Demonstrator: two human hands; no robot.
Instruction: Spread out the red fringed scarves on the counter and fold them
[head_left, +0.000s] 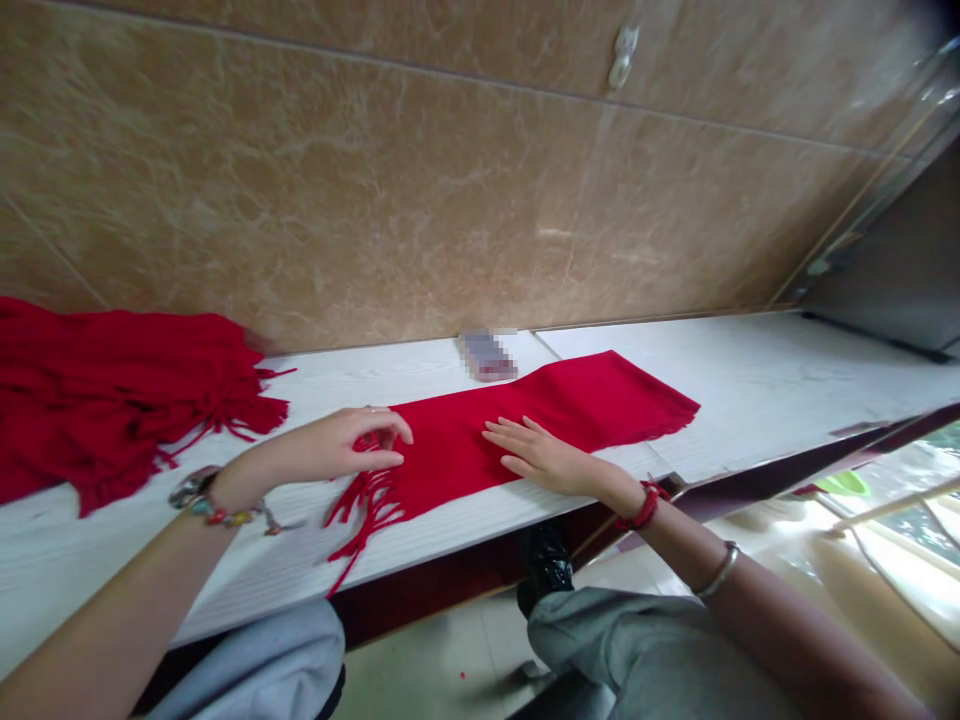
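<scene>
A red scarf (450, 440) lies folded into a long flat strip on the white tabletop, its loose fringe (375, 500) hanging at the left end toward the front edge. My left hand (367, 443) is over that fringed end, thumb and curved fingers apart; whether it touches the cloth is hard to tell. Flat on the middle of the strip rests my right hand (544, 458), fingers stretched out to the left. Farther left, a crumpled pile of red fringed cloth (127, 390) lies near the wall.
Behind the scarf, a phone-like object (487, 355), blurred out, lies against the brown marbled wall (375, 200). A dark panel (892, 240) stands at the right end of the white table (765, 370). Below its front edge are my knees (262, 660) and a black shiny item (547, 560).
</scene>
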